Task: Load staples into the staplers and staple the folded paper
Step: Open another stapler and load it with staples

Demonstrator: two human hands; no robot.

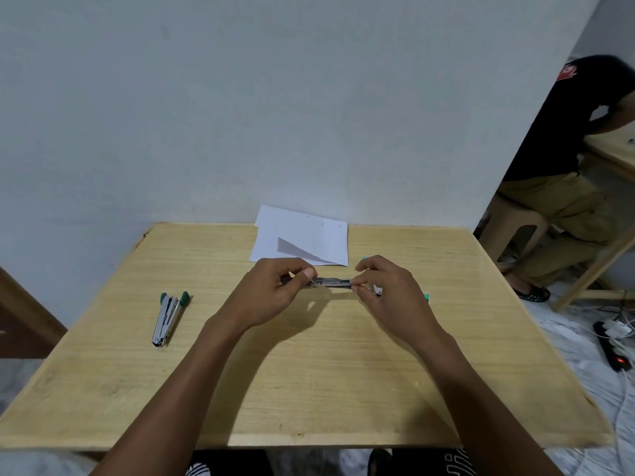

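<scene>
**Wooden desk against pale wall: stapler held between two hands**

Desk (pixel 309 372): light wood, set against a plain wall (pixel 240 97).

Item 1. Left hand (pixel 271 293): fingers curled, thumb and forefinger pinching the left end of a slim metal stapler (pixel 331 282).

Item 2. Right hand (pixel 391 293): fingertips pinching the right end of the same piece, which is held level just above the desk, mid-width. Whether staples are in it is too small to tell.

Handling, judged: rigid, light, smooth metal, likely slippery at the ends. Best taken by the long sides. A staple strip would be brittle and snap if bent.

Item 3. Folded paper (pixel 302 235): white, lying beyond the hands at the desk's far edge. Thin and floppy, so best taken at the fold.

Item 4. Second stapler (pixel 168 317): green-tipped, lying opened, well to the left.

Item 5. Teal-edged object (pixel 426 296): just right of the right hand, identity unclear.

Item 6. Seated person (pixel 556 166): far right, at another table.
</scene>
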